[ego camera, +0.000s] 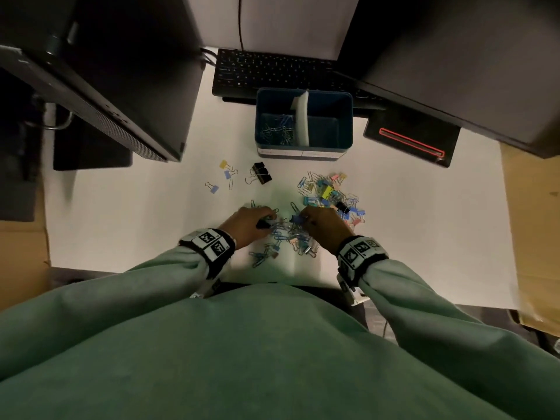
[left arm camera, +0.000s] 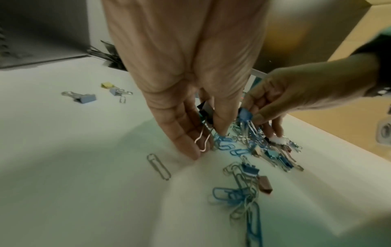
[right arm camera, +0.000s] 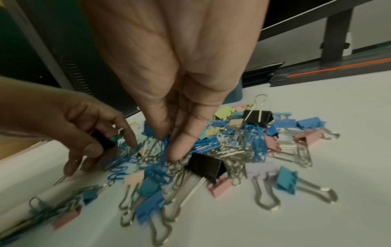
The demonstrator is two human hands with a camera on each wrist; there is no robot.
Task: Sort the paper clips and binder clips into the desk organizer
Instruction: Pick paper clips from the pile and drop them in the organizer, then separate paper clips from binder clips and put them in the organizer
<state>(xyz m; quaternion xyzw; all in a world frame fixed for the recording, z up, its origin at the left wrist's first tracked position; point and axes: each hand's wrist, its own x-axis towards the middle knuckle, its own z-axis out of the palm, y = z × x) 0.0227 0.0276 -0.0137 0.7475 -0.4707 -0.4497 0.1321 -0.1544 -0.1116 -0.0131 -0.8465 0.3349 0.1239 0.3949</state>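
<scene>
Both hands work in the mixed pile of clips (ego camera: 291,234) that lies on the white desk (ego camera: 121,225) on the near side of the blue desk organizer (ego camera: 304,122). The left hand (ego camera: 250,221) pinches a black binder clip (left arm camera: 204,115) between thumb and fingers, its wire handle hanging toward the fingertips. The right hand (ego camera: 322,222) pinches a small blue binder clip (left arm camera: 245,115), with wire clips trailing below it (whether they are hooked to it or only lie behind, I cannot tell).

The organizer's left compartment already holds paper clips (ego camera: 277,131); the right compartment, past the white divider (ego camera: 301,119), looks bare, so I judge it the place for binder clips. More binder clips, pastel ones and another black one (ego camera: 261,173), lie loose on the near-left side of the organizer, and a heap of coloured ones (ego camera: 328,192) on its near-right side.

To do this step well, lift each binder clip slowly and give it a slight shake so tangled blue paper clips (right arm camera: 160,173) drop back into the pile. Hold by the body, not the handle, which swings. Carry both over the right compartment and release low, so nothing bounces across the divider
</scene>
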